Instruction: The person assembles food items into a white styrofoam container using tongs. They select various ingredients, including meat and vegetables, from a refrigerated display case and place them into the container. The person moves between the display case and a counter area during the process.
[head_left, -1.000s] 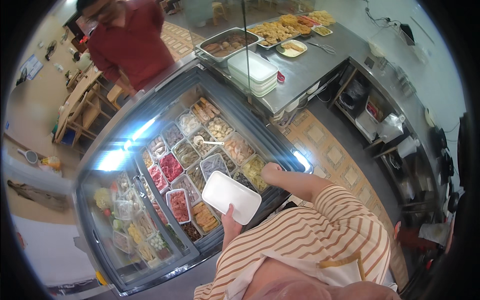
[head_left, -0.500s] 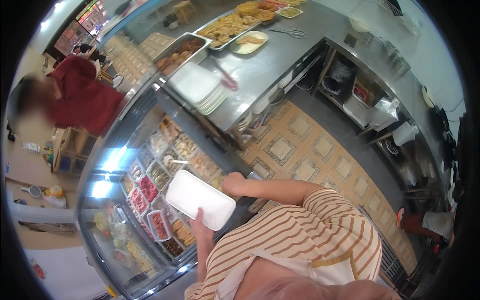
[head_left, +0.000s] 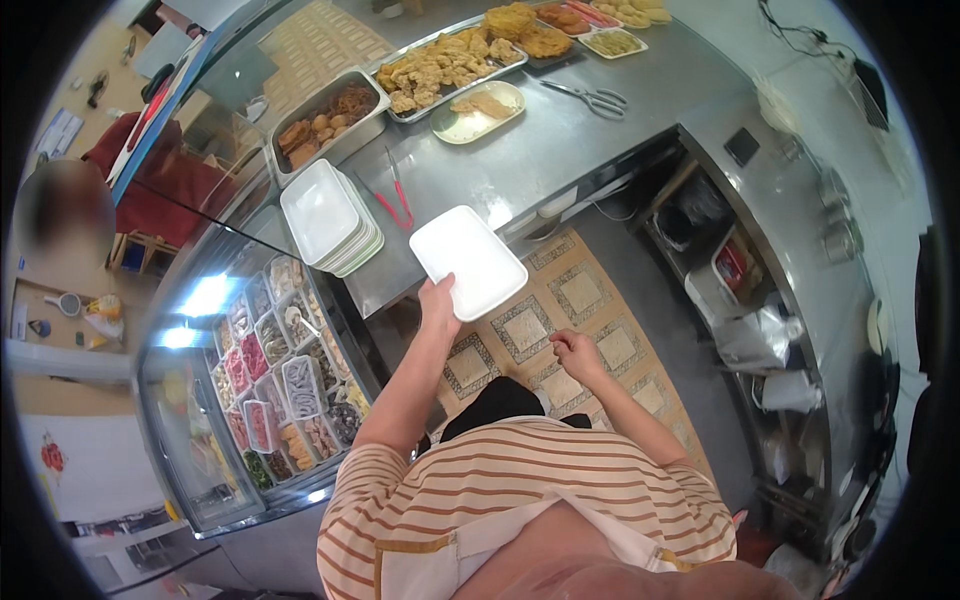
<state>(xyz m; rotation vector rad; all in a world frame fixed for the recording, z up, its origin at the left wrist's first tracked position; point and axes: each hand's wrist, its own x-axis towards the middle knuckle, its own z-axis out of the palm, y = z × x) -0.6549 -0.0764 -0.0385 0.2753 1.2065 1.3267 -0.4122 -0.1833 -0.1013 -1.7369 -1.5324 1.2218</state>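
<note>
My left hand (head_left: 440,303) grips a white rectangular tray (head_left: 468,262) by its near edge, thumb on top. No food lies on the tray, which I hold out by the near edge of the steel counter. To the right, above the patterned floor, my right hand (head_left: 576,355) hangs with curled fingers and nothing visible in them. A stack of similar trays (head_left: 322,212) sits on the counter, left of the held one. Between them lie red-handled tongs (head_left: 398,205).
Along the counter (head_left: 600,140) stand a pan of brown braised food (head_left: 325,130), a tray of fried pieces (head_left: 435,75), a plate with one fried piece (head_left: 478,112) and scissors (head_left: 588,98). A glass display case (head_left: 285,380) of food tubs is at left. A person in red stands beyond it.
My view has turned from the display case toward the counter. The tray in my left hand has come away from above the case. My right hand has left the case's edge.
</note>
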